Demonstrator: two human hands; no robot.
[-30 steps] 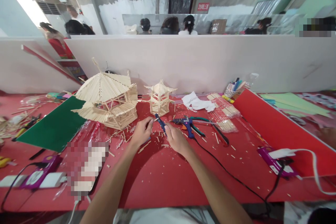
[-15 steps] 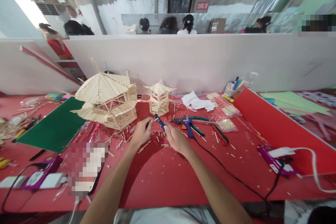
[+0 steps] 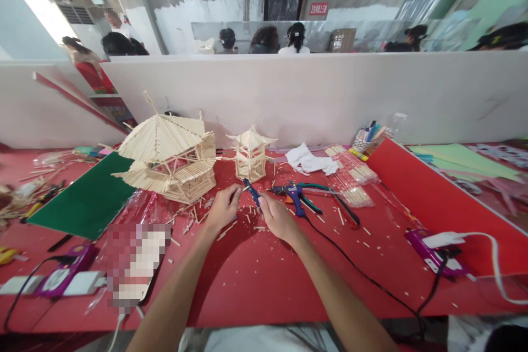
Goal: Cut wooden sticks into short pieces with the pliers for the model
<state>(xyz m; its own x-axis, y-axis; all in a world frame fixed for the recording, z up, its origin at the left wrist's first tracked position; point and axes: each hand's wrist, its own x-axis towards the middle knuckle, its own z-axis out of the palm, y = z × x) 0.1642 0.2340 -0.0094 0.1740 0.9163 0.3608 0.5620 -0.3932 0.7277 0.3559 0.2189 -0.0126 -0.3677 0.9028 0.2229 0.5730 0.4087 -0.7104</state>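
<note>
Has, at the left of the red table (image 3: 256, 297), a green board (image 3: 80, 198), then a large stick pavilion (image 3: 165, 159). Next, with a closed grip of the left hand (image 3: 223, 208), pinches a short pale stick (image 3: 245, 188) in front of the small stick pavilion (image 3: 250, 157). Holds a dark blue tool (image 3: 252, 192), slanted up toward that stick, in the closed grip of the right hand (image 3: 275, 215); cannot tell if touching. Farther right, has a blue glue gun (image 3: 294, 198) lying near that hand, then bagged sticks (image 3: 352, 179) and a red board (image 3: 445, 209)
</note>
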